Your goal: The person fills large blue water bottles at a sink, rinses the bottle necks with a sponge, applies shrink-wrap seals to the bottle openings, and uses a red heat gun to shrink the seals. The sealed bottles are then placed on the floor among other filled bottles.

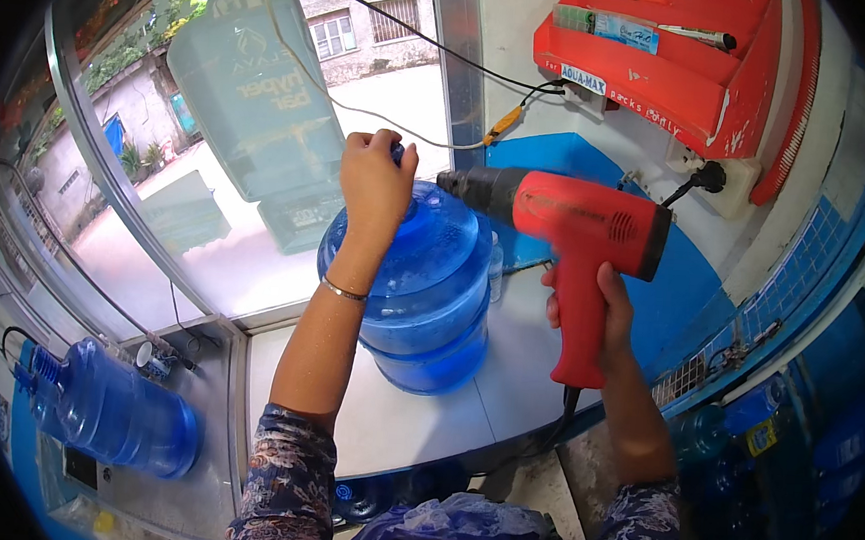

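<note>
A large blue plastic water jug (427,300) stands upright on the white tiled counter. At its top is my left hand (378,180), its fingers closed around the dark blue cap (397,153) on the neck; the palm side is hidden. My right hand (610,312) grips the handle of a red heat gun (579,220). The gun's black nozzle points left, close to the jug's neck and my left fingers. A small clear bottle (495,267) is partly hidden behind the jug's right side.
A glass window (253,257) rises behind the white counter (421,435). Red wall rack (656,82) holds markers at upper right. Another blue jug (122,410) lies on a metal surface at left. The gun's black cord (567,415) hangs below the handle.
</note>
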Tool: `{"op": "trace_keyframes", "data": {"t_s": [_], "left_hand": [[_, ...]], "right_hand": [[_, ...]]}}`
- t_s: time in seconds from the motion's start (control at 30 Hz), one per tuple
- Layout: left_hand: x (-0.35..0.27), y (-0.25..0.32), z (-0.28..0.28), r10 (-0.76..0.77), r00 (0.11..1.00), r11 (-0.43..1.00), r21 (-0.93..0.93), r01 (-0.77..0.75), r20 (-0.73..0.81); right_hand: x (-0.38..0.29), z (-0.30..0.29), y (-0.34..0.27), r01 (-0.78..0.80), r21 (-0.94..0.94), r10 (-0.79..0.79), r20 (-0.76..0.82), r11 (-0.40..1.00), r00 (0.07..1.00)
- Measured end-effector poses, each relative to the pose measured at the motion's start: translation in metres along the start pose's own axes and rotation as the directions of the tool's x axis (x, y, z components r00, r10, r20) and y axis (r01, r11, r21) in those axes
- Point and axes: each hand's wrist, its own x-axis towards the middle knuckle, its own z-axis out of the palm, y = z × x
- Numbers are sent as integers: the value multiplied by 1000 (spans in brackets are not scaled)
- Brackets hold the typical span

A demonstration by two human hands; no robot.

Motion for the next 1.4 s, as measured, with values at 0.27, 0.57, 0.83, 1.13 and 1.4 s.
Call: {"op": "trace_keyframes", "data": {"t_s": [0.27,0.57,0.83,1.13,1.4], "left_hand": [[42,-65,-7,362,795,685,-718,128,487],[-48,-49,-96,-192,949,518,-847,-120,-252],[-164,-71,-131,-134,985,735,-677,28,-106],[-283,-162,-183,-492,858,804,-303,513,146],[-314,-175,-246,-599,799,796,-74,601,49]], "right_hand": [[5,-4,-11,-57,-120,58,5,991,998],[-7,-1,-22,-57,-96,64,67,994,996],[-12,-18,-11,-69,87,53,179,994,982],[-91,-118,84,-146,-686,8,-201,713,980],[-80,-203,187,-139,-974,-3,-141,-180,990]]}}
